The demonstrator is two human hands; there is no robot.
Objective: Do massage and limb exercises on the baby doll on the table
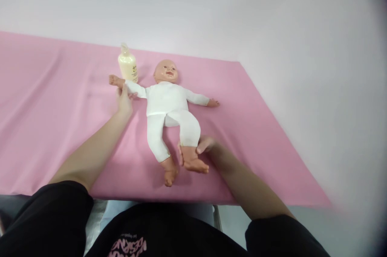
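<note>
A baby doll (167,98) with a white cloth body lies on its back on a pink-covered table, head away from me, arms spread. My left hand (124,98) is closed around the doll's outstretched arm near the wrist, at the left. Around the doll's lower leg, just above the foot on the right, my right hand (205,145) is closed; some of its fingers are hidden behind that leg. The doll's other leg rests on the cloth. Close behind the arm in my left hand stands a pump bottle (128,67) of pale yellow liquid, upright.
The pink cloth (248,140) covers the table, with soft folds on the left. Its front edge runs close to my body, and its right edge slants away. A pale wall or surface (193,7) lies beyond the back edge.
</note>
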